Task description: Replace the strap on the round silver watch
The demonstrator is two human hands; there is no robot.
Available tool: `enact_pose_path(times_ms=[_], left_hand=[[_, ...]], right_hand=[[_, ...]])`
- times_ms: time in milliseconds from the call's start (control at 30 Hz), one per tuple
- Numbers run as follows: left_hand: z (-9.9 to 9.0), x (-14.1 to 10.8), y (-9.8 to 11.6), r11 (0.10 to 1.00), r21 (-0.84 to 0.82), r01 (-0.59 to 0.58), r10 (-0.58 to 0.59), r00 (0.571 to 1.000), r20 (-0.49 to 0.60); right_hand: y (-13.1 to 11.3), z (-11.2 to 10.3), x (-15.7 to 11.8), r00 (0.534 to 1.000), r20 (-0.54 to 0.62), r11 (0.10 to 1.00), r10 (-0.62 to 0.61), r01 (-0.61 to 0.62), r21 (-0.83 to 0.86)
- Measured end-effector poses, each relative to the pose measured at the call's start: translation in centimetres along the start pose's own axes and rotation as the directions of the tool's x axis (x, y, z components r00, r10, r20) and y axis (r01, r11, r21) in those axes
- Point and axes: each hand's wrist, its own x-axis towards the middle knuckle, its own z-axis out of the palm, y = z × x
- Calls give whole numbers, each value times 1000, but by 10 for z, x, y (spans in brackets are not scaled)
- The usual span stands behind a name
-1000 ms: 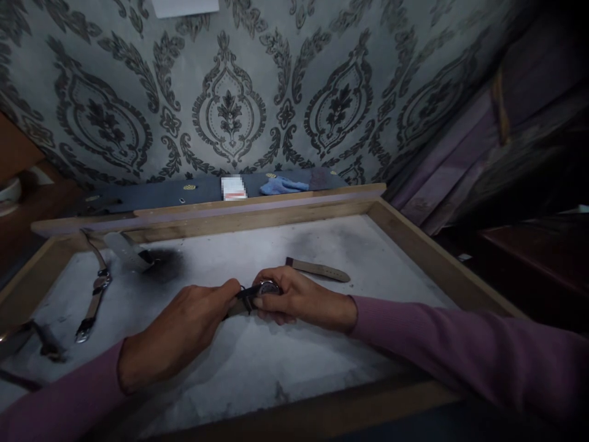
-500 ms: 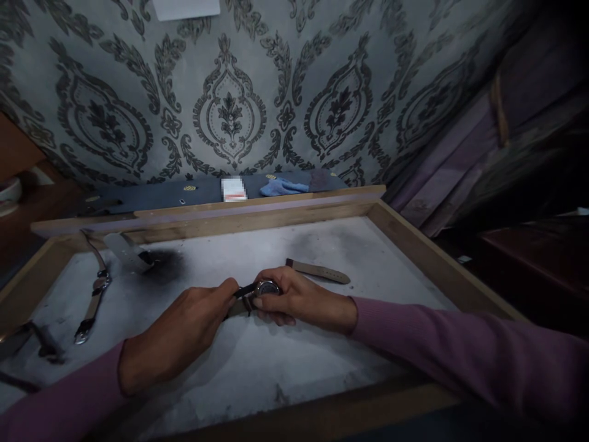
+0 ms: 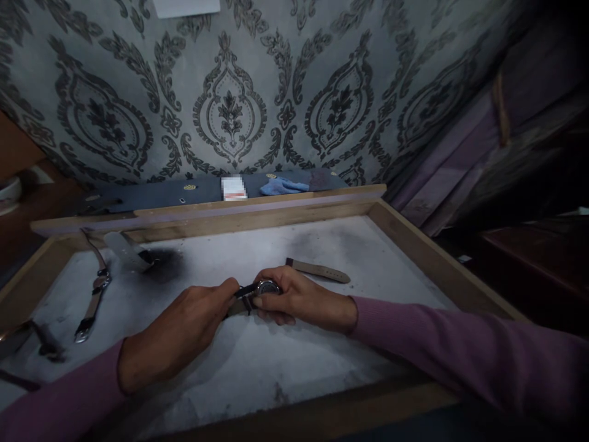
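Left edge: dark narrow strip [image 3: 19, 380], cut off.
Left hand [image 3: 177, 331]: pinching black strap [image 3: 246, 290], fingertips mostly hidden.
Silver-rimmed round watch [image 3: 269, 286]: between hands, dial unreadable.
Right hand [image 3: 301, 301]: thumb and fingers gripping watch, far side hidden.

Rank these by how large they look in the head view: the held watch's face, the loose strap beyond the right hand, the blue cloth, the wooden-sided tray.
1. Wooden-sided tray, by far
2. Loose strap and blue cloth: too alike in area to rank
3. Watch face, smallest
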Motion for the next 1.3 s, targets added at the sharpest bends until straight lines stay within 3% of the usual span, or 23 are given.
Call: enact_pose_path(times_ms=[700,1033,1300], left_hand=[[-1,3,-2,999,16,-47,46,998,40],[-4,5,1,984,-140,114,-114,993,12],[-3,9,0,994,-63,86,-89,995,-52]], right_hand=[[0,0,-1,999,1,999,32,-32,-11],[-3,-1,-2,1000,24,999,12,-13,32],[-6,-3,-1,997,43,997,67,-69,31]])
